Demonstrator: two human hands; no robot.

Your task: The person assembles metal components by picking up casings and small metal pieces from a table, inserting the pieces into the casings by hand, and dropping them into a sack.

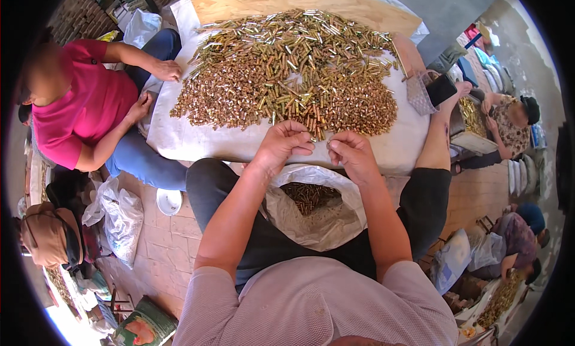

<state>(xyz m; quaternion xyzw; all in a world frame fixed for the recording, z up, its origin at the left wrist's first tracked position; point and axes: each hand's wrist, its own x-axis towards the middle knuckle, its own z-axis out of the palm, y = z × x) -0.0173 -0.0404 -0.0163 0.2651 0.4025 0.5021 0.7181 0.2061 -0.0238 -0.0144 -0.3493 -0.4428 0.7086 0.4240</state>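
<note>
Both of my hands are held close together over the near edge of a table covered with white cloth (179, 139). My left hand (286, 141) has its thumb and fingers pinched together; whatever may be between them is too small to make out. A short gap separates it from my right hand (352, 155), also closed in a pinch with its contents hidden. Just beyond lies a heap of long brass-coloured metal tubes (299, 38). Piles of short copper-coloured pieces (224, 97) lie nearer me. Below my hands, between my legs, an open white sack (281, 217) holds assembled-looking metal pieces (308, 196).
A co-worker in a pink shirt (99, 100) sits at the table's left, one hand on its edge. A wooden board (299, 2) borders the heap's far side. A woven basket (421, 94) with a black phone-like object (440, 90) stands at the right edge. Other people work farther right.
</note>
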